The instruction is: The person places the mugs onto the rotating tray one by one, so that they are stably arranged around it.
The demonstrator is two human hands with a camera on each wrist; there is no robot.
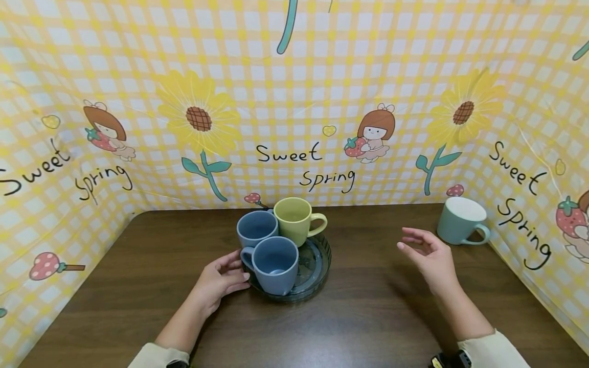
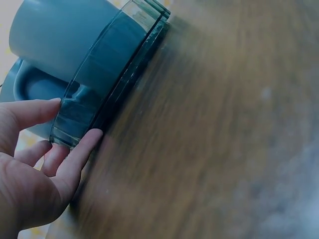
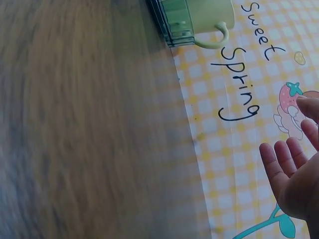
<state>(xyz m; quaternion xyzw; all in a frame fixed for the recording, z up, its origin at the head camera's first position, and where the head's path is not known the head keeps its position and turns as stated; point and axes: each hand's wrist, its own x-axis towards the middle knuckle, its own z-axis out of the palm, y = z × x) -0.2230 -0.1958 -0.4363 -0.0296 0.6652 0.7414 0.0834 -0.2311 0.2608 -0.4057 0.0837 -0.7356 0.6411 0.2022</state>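
Note:
A round, dark-tinted glass tray [image 1: 322, 255] bears two blue mugs [image 1: 276, 266] and a yellow-green mug [image 1: 294, 217], all upright. My left hand [image 1: 223, 278] holds the tray's left edge, beside the front blue mug's handle. In the left wrist view, the thumb and fingers [image 2: 82, 149] lie along the glass rim and outer wall. Off to the right, my right hand [image 1: 430, 255] hovers over the table with loosely bent fingers and nothing in them. Closest to it is a teal mug [image 1: 455, 225] with a white inside, upright, its handle pointing right.
The brown wooden table [image 1: 363, 312] is bordered at the back and sides by a yellow-and-white checked cloth [image 1: 294, 92] with printed flowers and lettering. The teal mug stands close to the cloth at the back right corner.

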